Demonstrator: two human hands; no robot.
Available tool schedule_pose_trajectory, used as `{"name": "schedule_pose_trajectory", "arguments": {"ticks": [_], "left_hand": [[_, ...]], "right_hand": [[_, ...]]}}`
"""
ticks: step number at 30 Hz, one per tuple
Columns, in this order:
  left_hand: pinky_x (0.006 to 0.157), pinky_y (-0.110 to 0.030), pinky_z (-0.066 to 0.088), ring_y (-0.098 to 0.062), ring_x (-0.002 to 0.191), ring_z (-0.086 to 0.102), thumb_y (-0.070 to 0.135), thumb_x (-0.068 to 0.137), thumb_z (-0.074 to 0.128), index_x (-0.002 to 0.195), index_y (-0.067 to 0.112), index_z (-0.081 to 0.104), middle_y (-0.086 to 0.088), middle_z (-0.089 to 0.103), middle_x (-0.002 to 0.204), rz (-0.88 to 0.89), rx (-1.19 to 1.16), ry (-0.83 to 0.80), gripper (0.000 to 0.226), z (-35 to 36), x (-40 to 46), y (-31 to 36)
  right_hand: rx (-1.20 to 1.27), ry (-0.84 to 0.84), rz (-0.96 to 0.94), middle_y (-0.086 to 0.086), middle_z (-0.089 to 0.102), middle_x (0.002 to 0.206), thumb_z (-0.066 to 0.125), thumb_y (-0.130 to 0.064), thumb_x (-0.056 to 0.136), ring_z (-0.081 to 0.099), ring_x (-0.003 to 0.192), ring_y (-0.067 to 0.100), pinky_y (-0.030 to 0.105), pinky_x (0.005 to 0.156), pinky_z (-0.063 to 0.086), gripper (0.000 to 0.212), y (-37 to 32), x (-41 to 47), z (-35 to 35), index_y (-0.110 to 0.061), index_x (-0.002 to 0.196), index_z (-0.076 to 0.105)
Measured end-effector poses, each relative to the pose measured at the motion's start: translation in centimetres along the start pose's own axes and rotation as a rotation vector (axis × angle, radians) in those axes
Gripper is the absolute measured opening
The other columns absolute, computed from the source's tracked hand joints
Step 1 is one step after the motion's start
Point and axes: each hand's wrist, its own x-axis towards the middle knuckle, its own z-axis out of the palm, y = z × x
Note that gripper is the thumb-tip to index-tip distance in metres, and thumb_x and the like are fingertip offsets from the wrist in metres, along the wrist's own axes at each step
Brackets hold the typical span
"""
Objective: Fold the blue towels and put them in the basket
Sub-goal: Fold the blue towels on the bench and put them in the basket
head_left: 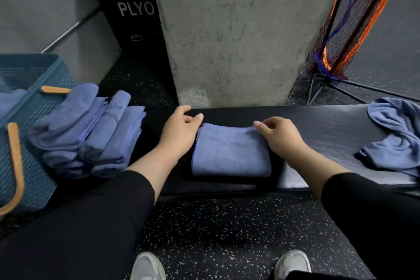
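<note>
Blue cloth, a folded towel (230, 151), is lying on the black bench (329, 129) between both hands. The left hand (179, 130) is curling at the towel's far left corner, thumb and finger seeming to pinch the edge, though the contact is hard to make out. The right hand (278, 135) is pinching the far right corner, its fingertips partly hiding under the knuckles. Folded towels are leaning in a stack (91, 129) beside the basket (34, 107), which the frame's left edge is cutting off. A crumpled towel (395, 136) is lying at the bench's right end, partly out of frame.
</note>
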Motion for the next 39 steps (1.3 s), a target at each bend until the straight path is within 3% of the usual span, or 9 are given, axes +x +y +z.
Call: {"name": "schedule_pose_trajectory", "arguments": {"ticks": [3,7,12,16,20,23,29,34,39], "left_hand": [[0.100,-0.037,0.045,-0.019,0.115,0.058,0.035,0.099,0.056,0.138,0.020,0.057,0.001,0.061,0.127,0.301,0.312,0.004,0.041,0.2,-0.5,-0.8],[0.113,-0.043,0.033,-0.022,0.137,0.047,0.049,0.095,0.032,0.141,0.022,0.057,0.000,0.053,0.147,0.633,0.702,-0.223,0.058,1.5,-2.3,-2.9],[0.126,-0.045,0.001,-0.007,0.155,-0.005,0.053,0.102,0.015,0.160,0.032,0.016,0.010,0.000,0.169,0.525,0.902,-0.408,0.062,2.2,-3.8,-3.7],[0.125,-0.048,-0.001,-0.006,0.153,-0.017,0.058,0.087,-0.010,0.161,0.029,0.001,0.010,-0.014,0.168,0.454,0.912,-0.406,0.081,1.8,-5.6,-4.2],[0.125,-0.047,-0.005,-0.003,0.150,-0.024,0.062,0.087,-0.010,0.161,0.024,-0.006,0.011,-0.020,0.166,0.416,0.893,-0.432,0.083,1.4,-5.9,-4.6],[0.125,-0.046,-0.005,-0.001,0.151,-0.020,0.066,0.087,-0.010,0.162,0.023,-0.001,0.013,-0.013,0.167,0.432,0.896,-0.459,0.087,0.5,-5.3,-4.7],[0.124,-0.041,0.009,-0.008,0.147,0.029,0.081,0.090,0.016,0.147,0.025,0.049,0.007,0.044,0.155,0.677,0.816,-0.297,0.086,-1.4,-5.2,-5.0],[0.123,-0.036,0.014,-0.006,0.144,0.032,0.077,0.084,0.045,0.145,0.031,0.049,0.012,0.045,0.151,0.698,0.774,-0.355,0.076,-1.5,-5.2,-5.3],[0.096,-0.021,0.036,-0.010,0.106,0.050,0.055,0.086,0.057,0.106,0.033,0.062,0.016,0.067,0.099,0.465,0.461,-0.285,0.030,-2.2,-5.3,-4.2]], "right_hand": [[-0.233,0.127,-0.075,0.008,0.060,0.120,0.059,-0.052,0.093,0.056,0.114,0.032,0.044,0.095,0.046,0.051,0.9,0.0,0.6,-0.016,0.128,0.060],[-0.334,0.144,-0.534,0.000,0.062,0.124,0.045,-0.048,0.095,0.060,0.110,0.028,0.045,0.089,0.049,0.041,-0.5,-2.6,1.3,-0.022,0.117,0.067],[-0.505,-0.195,-0.525,-0.001,0.040,0.156,0.012,-0.061,0.090,0.035,0.146,0.019,0.048,0.120,0.026,0.076,-0.1,-5.6,2.9,-0.021,0.143,0.049],[-0.614,-0.339,-0.544,-0.008,-0.001,0.168,0.000,-0.074,0.090,-0.004,0.154,0.010,0.041,0.124,-0.002,0.086,1.7,-5.5,2.5,-0.026,0.160,0.014],[-0.589,-0.410,-0.551,-0.021,-0.018,0.162,-0.013,-0.082,0.079,-0.021,0.149,-0.001,0.046,0.125,-0.006,0.094,2.6,-4.9,2.1,-0.036,0.160,0.001],[-0.527,-0.392,-0.665,-0.017,0.002,0.167,0.006,-0.087,0.083,-0.009,0.152,0.000,0.050,0.125,0.001,0.092,3.9,-4.5,0.9,-0.036,0.158,0.021],[-0.508,-0.230,-0.812,-0.012,0.048,0.139,0.053,-0.069,0.085,0.045,0.135,0.012,0.050,0.118,0.025,0.062,6.0,-4.9,-0.8,-0.033,0.134,0.056],[-0.311,-0.153,-0.692,-0.018,0.063,0.108,0.044,-0.047,0.095,0.057,0.109,0.005,0.042,0.118,0.026,0.030,4.4,-5.1,-1.2,-0.027,0.109,0.060],[-0.330,-0.289,-0.639,-0.018,0.060,0.098,0.061,-0.050,0.091,0.049,0.101,-0.005,0.019,0.103,0.029,0.028,2.1,-5.5,-2.9,-0.030,0.110,0.055]]}}
